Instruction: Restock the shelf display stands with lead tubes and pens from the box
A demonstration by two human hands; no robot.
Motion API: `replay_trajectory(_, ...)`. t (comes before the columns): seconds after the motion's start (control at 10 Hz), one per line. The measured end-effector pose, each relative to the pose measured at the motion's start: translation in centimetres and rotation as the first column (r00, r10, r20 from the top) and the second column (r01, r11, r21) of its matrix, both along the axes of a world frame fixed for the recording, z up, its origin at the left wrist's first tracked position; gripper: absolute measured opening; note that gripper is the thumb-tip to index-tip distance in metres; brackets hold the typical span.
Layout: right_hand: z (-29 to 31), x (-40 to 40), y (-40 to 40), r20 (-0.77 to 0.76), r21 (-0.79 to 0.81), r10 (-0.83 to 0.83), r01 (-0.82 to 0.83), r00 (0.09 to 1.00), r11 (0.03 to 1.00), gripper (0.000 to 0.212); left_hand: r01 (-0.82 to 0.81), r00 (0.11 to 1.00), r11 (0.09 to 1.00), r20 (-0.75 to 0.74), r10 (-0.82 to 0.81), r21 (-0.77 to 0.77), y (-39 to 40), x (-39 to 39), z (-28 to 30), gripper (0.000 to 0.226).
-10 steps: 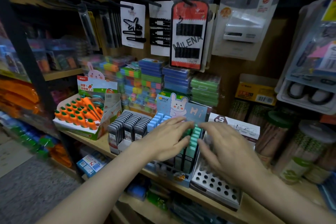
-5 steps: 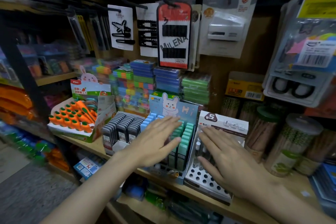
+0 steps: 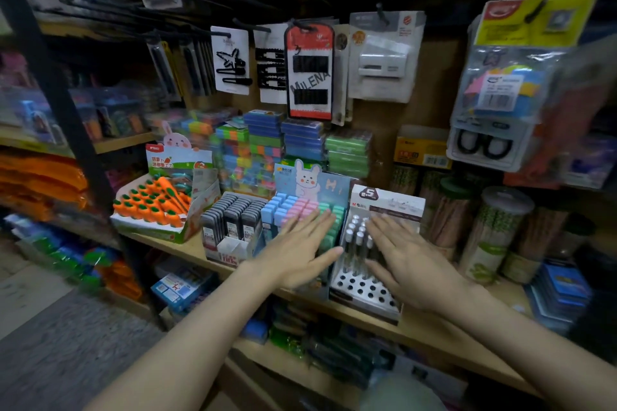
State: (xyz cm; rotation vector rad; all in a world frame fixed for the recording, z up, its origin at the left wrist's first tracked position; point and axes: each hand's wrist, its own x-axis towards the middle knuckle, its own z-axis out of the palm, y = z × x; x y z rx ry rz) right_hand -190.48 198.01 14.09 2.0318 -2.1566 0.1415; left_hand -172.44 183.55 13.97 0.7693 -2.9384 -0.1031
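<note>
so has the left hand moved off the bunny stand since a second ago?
Yes. The left hand has slid back toward the person along the bunny stand; fingers that curled over the green tubes now lie flat nearer its front.

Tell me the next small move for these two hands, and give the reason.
Probably draw both hands back toward the box for more pens. The left hand and right hand are flat, fingers straight, holding nothing. The pen stand has pens only in its back rows; its front holes are bare. The box isn't in view.
</note>
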Motion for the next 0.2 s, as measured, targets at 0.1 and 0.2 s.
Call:
replay_trajectory(0.1,1.5,1.1,0.3,0.099,-0.108,0.006,0.005,0.995,0.994,0.060,-0.046,0.991,0.999,-0.129,0.044,-0.011,2.0,0.4,1.0,0.064)
replay_trajectory(0.2,5.2,2.3,0.7,0.017,-0.078,-0.017,0.018,1.000,0.997,0.038,-0.054,0.994,0.989,-0.106,0.040,-0.135,4.7,1.0,4.2,0.052)
